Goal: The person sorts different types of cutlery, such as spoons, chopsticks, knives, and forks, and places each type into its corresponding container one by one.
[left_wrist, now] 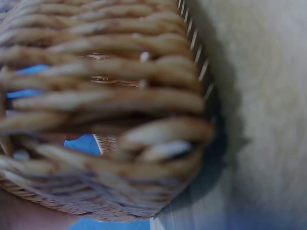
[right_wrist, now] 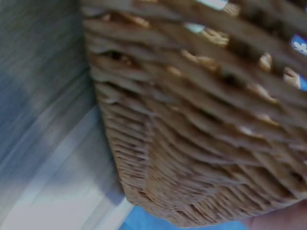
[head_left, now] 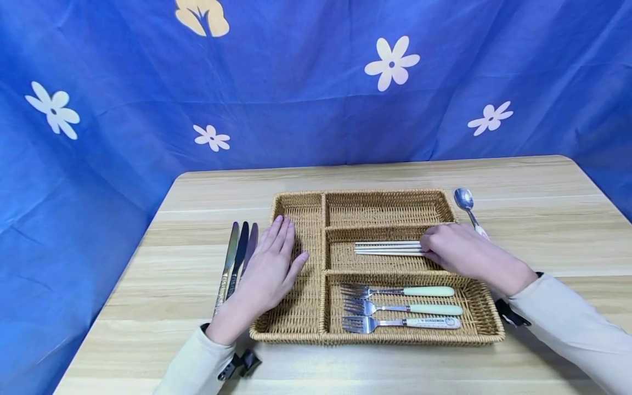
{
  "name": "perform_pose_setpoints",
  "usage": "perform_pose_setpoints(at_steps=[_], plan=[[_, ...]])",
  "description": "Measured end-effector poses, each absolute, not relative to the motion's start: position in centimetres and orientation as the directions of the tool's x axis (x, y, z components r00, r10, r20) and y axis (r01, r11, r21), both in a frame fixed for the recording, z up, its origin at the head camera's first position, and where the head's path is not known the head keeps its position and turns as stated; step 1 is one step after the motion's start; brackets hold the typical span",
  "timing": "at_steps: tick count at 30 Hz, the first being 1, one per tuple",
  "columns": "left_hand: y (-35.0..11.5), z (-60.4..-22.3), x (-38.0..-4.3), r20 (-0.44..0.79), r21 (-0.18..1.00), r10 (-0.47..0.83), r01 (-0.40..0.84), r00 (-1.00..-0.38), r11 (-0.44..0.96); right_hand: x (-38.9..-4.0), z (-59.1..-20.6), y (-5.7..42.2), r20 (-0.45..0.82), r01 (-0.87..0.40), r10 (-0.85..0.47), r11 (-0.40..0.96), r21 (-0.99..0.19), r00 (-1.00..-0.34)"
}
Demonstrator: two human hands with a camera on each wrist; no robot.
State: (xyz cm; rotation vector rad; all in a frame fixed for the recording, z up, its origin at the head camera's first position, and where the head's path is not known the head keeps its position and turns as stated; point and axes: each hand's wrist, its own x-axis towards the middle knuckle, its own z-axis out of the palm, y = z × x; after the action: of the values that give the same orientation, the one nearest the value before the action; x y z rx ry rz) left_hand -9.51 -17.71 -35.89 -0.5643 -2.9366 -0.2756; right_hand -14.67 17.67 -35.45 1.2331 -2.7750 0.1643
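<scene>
A wicker cutlery tray [head_left: 323, 247] with several compartments lies on the table. Inside its middle right compartment are pale chopsticks [head_left: 387, 248], their right ends in the curled fingers of my right hand [head_left: 459, 249]. My left hand [head_left: 269, 269] rests over the tray's left edge, fingers straight and holding nothing. Three forks [head_left: 390, 308] with light handles lie side by side in the front right compartment. Both wrist views show mostly the woven outer wall [left_wrist: 105, 105] up close, with only a sliver of each hand.
Left of the tray lie three table knives [head_left: 237, 258], partly behind my left hand. A spoon [head_left: 464, 200] lies beyond the tray's right side, its handle end near my right wrist. A blue flowered cloth [head_left: 306, 82] hangs behind the wooden table [head_left: 163, 285].
</scene>
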Motion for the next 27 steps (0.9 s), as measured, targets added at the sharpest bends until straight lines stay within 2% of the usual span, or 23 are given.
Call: perform_pose_setpoints(at_steps=[22,27], plan=[[-17.7,-35.7,-9.5,0.171,0.15,0.355,0.38,-0.919,0.913,-14.8,-35.9,17.9,0.196,-0.738,-0.716,0.672,-0.065,-0.67],[-17.8,-35.7,-9.4,0.168,0.148,0.355,0.379,-0.92,0.914,-14.4,-35.3,18.8,0.302,-0.759,-0.703,0.635,-0.14,-0.644]])
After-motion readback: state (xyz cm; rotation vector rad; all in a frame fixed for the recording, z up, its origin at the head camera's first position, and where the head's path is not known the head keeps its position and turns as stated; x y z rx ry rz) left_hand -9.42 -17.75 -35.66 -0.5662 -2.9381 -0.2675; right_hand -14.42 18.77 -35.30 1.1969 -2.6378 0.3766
